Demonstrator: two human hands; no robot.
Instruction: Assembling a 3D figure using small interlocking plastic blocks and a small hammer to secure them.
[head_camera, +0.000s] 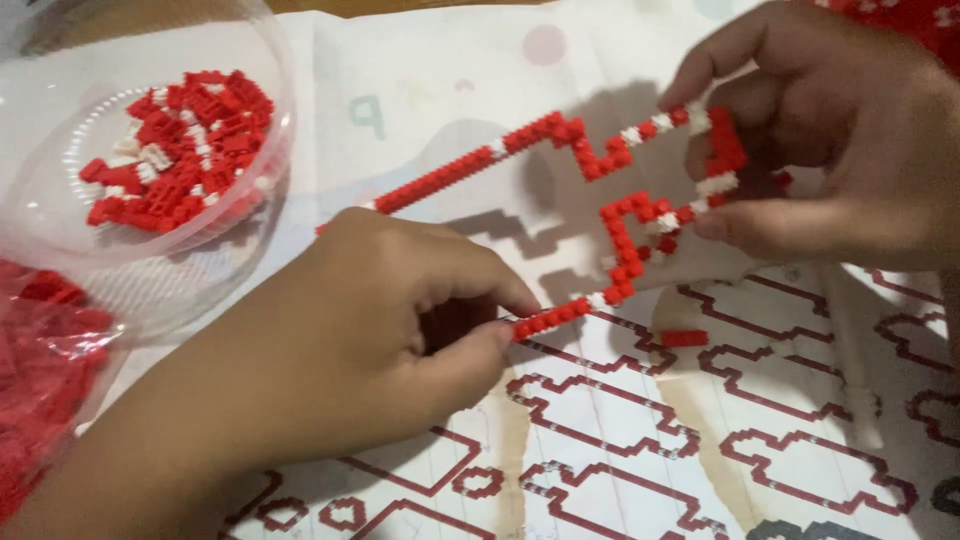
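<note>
Spread across the counter, my printed instruction sheet (760, 400) lies under the red-and-white brick outline (620, 190), which my left hand (340, 350) pinches at its lower end while my right hand (840, 140) pinches the far bend, keeping it level near the clear bowl (60, 250) of spare bricks (180, 150).

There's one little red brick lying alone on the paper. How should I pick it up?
Pinch the loose red plastic brick across its two long sides, coming straight down from above. It lies flat on the printed instruction sheet with bare paper all round it, so fingertips probably fit either side. It looks short and thin, so a light pinch should do.
</note>
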